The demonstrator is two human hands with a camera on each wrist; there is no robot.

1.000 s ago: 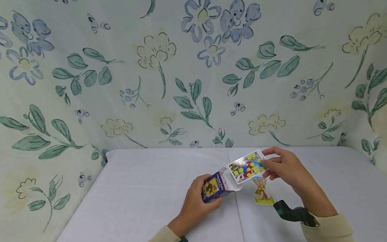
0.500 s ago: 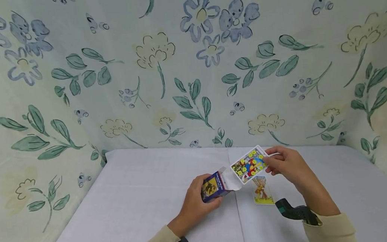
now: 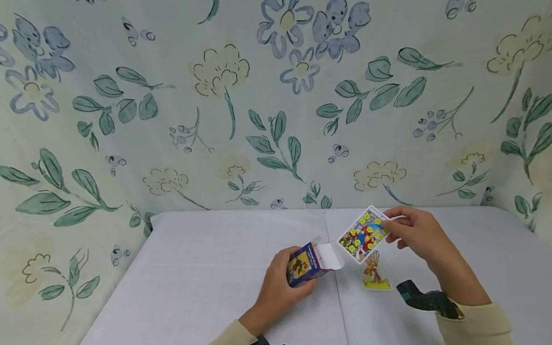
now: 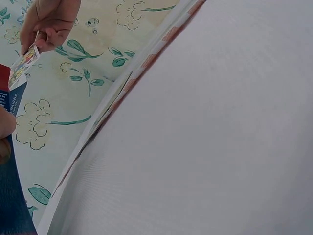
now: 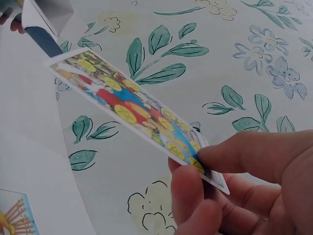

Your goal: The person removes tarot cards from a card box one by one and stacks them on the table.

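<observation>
Card [image 3: 360,238] is pinched in the right hand [image 3: 419,235], while the left hand [image 3: 276,286] grips an open box [image 3: 305,266].

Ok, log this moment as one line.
left hand: holds open card box | right hand: pinches picture card, outside card box | second card: face up on white table

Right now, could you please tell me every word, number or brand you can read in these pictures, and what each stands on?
"Universal Waite", probably: on the card box in the left hand; smaller lettering there is too small to read.
Held card in the right hand: no lettering I can read.
Loose card on the table: none I can read either.
</observation>
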